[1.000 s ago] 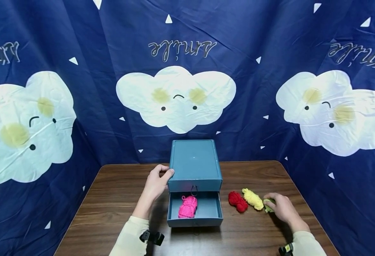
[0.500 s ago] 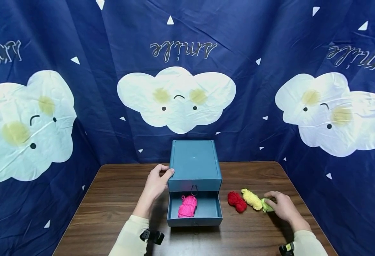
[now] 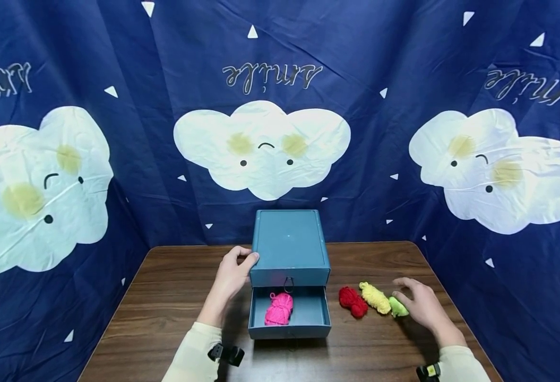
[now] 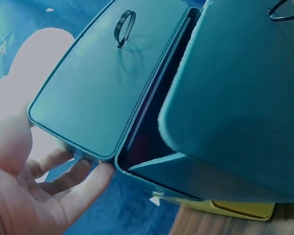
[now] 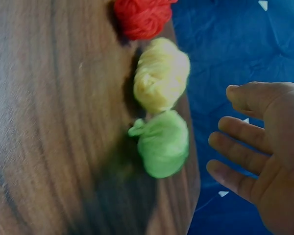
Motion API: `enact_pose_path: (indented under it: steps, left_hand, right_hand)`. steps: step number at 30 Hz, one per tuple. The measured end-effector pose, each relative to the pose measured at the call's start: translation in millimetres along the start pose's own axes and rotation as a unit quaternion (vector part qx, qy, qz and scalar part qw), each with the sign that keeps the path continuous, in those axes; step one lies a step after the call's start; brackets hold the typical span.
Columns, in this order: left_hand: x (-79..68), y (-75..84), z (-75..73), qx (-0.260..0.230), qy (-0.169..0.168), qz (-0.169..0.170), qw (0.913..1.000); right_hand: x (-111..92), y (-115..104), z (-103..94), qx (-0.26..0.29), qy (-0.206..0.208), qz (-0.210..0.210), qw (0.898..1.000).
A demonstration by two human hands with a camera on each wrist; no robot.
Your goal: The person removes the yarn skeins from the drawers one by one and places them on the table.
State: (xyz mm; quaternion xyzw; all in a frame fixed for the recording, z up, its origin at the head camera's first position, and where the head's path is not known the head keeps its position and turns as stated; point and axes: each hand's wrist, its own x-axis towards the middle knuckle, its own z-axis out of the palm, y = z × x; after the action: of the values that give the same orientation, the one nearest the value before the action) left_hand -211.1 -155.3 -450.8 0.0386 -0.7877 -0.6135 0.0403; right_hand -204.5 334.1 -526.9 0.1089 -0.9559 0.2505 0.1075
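Observation:
A blue two-drawer box point(image 3: 289, 239) stands on the table with its lower drawer point(image 3: 308, 313) pulled out; a pink yarn skein point(image 3: 278, 309) lies inside. My left hand point(image 3: 232, 270) holds the box's upper left side, thumb by the top edge and fingers against the side wall. On the right, a green yarn ball point(image 5: 164, 144) lies beside a yellow yarn skein point(image 5: 161, 76), with a red yarn skein point(image 5: 143, 17) farther along. Close to the green ball, my right hand point(image 3: 420, 302) hovers with fingers loosely spread and nothing held.
Ring pulls hang on the drawer fronts, including a black one point(image 4: 125, 29) on the upper drawer. A yellow object point(image 4: 240, 208) shows below the box in the left wrist view. Dark blue cloud-print cloth point(image 3: 370, 212) hangs around the wooden table point(image 3: 165, 297).
My right hand has let go of the green yarn ball and drawn slightly away, leaving it beside the yellow skein. My left hand keeps its place on the box.

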Motion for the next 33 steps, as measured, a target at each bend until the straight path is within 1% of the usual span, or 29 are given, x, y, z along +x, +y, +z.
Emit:
enact_pose_path:
  steps: [7, 11, 16, 23, 28, 33]
  left_hand:
    - [1.2, -0.2, -2.2, -0.01, -0.002, -0.005, 0.9999]
    - [1.0, 0.1, -2.3, -0.014, -0.003, -0.005, 0.9999]
    - [1.7, 0.6, -1.4, -0.016, -0.003, -0.009, 0.9998]
    - [2.3, 0.3, -0.4, -0.016, -0.002, -0.007, 0.9998]
    - [1.3, 0.5, -0.7, -0.023, -0.004, -0.004, 0.9997]
    - [1.1, 2.6, -1.8, -0.025, -0.004, -0.009, 0.9996]
  right_hand:
    - [3, -20, -6.2, 0.003, 0.026, -0.02, 0.999]
    - [5, -36, -9.9, 0.005, 0.043, -0.04, 0.998]
    - [6, -56, -13.4, 0.011, 0.051, -0.066, 0.996]
    - [8, -74, -16.8, 0.022, 0.066, -0.107, 0.992]
    - [8, -82, -17.8, 0.025, 0.07, -0.114, 0.991]
    - [9, -89, -17.1, 0.034, 0.063, -0.114, 0.991]
